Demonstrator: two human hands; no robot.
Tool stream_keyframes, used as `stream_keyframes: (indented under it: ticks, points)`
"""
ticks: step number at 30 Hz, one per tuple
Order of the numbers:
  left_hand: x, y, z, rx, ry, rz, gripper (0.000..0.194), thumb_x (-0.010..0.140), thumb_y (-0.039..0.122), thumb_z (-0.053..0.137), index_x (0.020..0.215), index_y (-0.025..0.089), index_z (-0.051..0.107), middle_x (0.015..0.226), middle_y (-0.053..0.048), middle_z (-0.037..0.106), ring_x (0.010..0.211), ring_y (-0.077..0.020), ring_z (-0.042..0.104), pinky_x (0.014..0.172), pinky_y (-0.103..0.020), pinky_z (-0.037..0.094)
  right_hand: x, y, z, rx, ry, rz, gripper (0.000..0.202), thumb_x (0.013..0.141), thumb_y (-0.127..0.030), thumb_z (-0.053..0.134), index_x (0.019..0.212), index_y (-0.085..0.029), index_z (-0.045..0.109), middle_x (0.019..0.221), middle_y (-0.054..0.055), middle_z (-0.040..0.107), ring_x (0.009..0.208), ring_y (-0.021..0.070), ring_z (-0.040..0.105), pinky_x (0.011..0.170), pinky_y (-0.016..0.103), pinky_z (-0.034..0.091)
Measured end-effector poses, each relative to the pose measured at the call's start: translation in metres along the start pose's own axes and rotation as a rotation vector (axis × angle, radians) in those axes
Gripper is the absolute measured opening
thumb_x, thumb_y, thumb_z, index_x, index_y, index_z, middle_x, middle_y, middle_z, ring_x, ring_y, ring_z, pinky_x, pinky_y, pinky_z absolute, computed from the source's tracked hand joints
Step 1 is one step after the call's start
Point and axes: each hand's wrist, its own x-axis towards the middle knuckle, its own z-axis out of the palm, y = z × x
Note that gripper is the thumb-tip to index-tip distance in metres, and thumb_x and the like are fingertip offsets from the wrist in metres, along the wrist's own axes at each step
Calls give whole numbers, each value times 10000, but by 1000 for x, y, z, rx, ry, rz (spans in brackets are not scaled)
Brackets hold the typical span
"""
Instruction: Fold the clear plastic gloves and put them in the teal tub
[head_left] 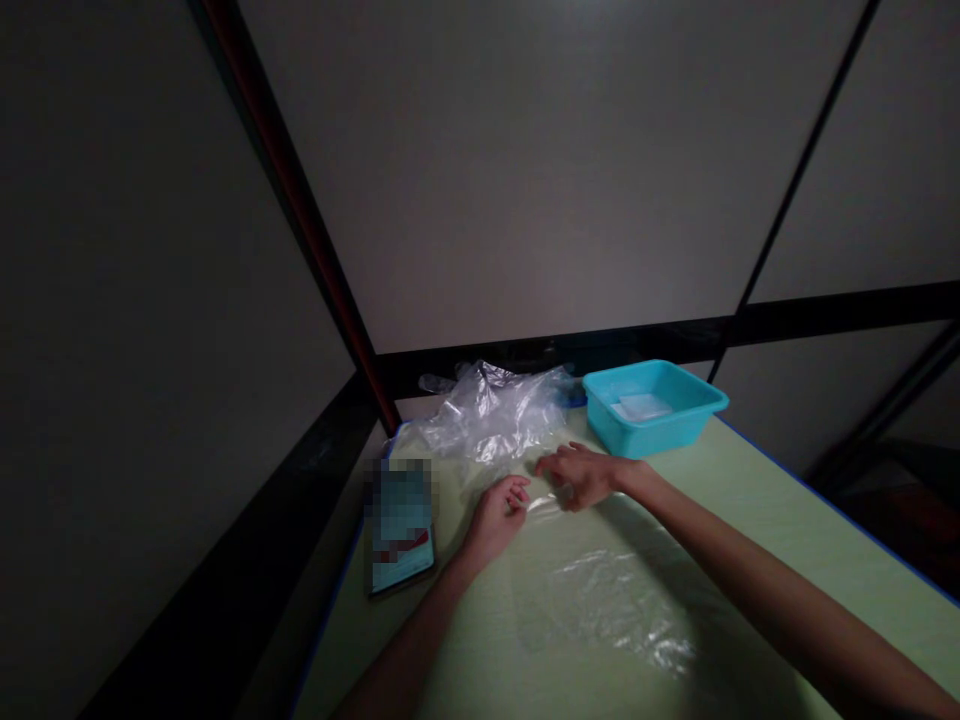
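Note:
A clear plastic bag (622, 600) lies flat and wrinkled on the table, with its far end between my two hands. My left hand (495, 518) is closed, its fingers curled at the left corner of that far end. Just to the right, my right hand (583, 474) hovers over or touches the same end, fingers apart and bent, the index pointing left. Whether its fingertips press on the film is hard to see. Behind both hands is a heap of crumpled clear plastic bags (499, 415).
A turquoise basin (637, 437) with white, flat pieces (643, 407) inside stands at the table's back right. A phone or tablet (401, 570) with a lit, partly blurred screen lies by the left edge. The table (772, 500) has a blue rim and meets a panelled wall (555, 200).

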Motion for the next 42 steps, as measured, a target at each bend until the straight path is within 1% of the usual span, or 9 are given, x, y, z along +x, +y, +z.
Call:
stream_keyframes:
  ticks: [4, 7, 18, 23, 28, 32, 35, 38, 42]
  points:
    - [-1, 3, 0, -48, -7, -2, 341, 575, -28, 442, 852, 127, 568, 668, 13, 562, 578, -81, 487, 575, -188, 392, 0, 7, 1, -35, -53, 15, 220, 557, -227, 617, 772, -185, 599, 821, 38, 601, 832, 248, 550, 768, 395, 361]
    - [-1, 6, -1, -66, 0, -10, 333, 563, -28, 441, 823, 130, 578, 634, 22, 557, 572, -82, 483, 570, -188, 385, -8, 11, 3, -73, -24, 26, 123, 572, -201, 593, 693, -179, 592, 843, 51, 583, 885, 261, 528, 809, 432, 318]
    - [-6, 21, -6, -84, -33, -11, 329, 527, -41, 415, 761, 114, 586, 643, 3, 574, 601, -99, 501, 585, -199, 401, -62, -5, 3, -152, 137, -24, 160, 719, -120, 488, 842, -161, 580, 833, 66, 584, 839, 208, 533, 779, 325, 357]
    - [-10, 27, -9, -41, -72, 23, 197, 619, 49, 491, 777, 113, 588, 670, -17, 605, 646, -124, 544, 650, -230, 421, -84, -13, 13, -158, 179, -8, 162, 764, -245, 505, 863, -154, 596, 843, 76, 576, 849, 217, 530, 814, 352, 365]
    - [-11, 27, -8, 64, -50, 42, 146, 708, 149, 465, 781, 123, 589, 678, -31, 606, 670, -151, 564, 658, -259, 441, -105, -18, 22, -95, 197, 58, 390, 784, -448, 484, 983, -133, 599, 965, 125, 577, 925, 258, 519, 847, 402, 376]
    - [-20, 41, 4, 182, -39, 88, 285, 697, 149, 478, 958, 112, 586, 1010, -101, 595, 957, -206, 527, 884, -328, 374, -115, -27, 34, -60, 276, 136, 590, 817, -516, 387, 1242, -108, 425, 1259, 161, 437, 1140, 276, 404, 963, 418, 304]
    - [-31, 60, 20, 424, -223, 188, 474, 762, 223, 456, 1225, 127, 416, 1322, -94, 372, 1214, -202, 318, 1019, -327, 234, -118, -33, 51, -45, 287, 121, 697, 827, -538, 341, 1351, -101, 200, 1386, 156, 229, 1257, 268, 226, 1016, 433, 226]
    - [-38, 71, 35, 645, -400, 264, 562, 820, 300, 393, 1317, 80, 248, 1404, -109, 188, 1287, -196, 141, 1052, -332, 157, -119, -35, 69, -59, 278, 124, 748, 827, -552, 316, 1365, -92, 75, 1404, 164, 116, 1283, 268, 112, 1022, 460, 192]
    - [-38, 69, 44, 764, -464, 314, 558, 862, 349, 311, 1328, 66, 197, 1410, -116, 148, 1294, -198, 75, 1056, -339, 126, -121, -32, 84, -62, 305, 127, 754, 828, -552, 311, 1364, -111, 15, 1405, 156, 81, 1282, 265, 91, 1020, 469, 189]
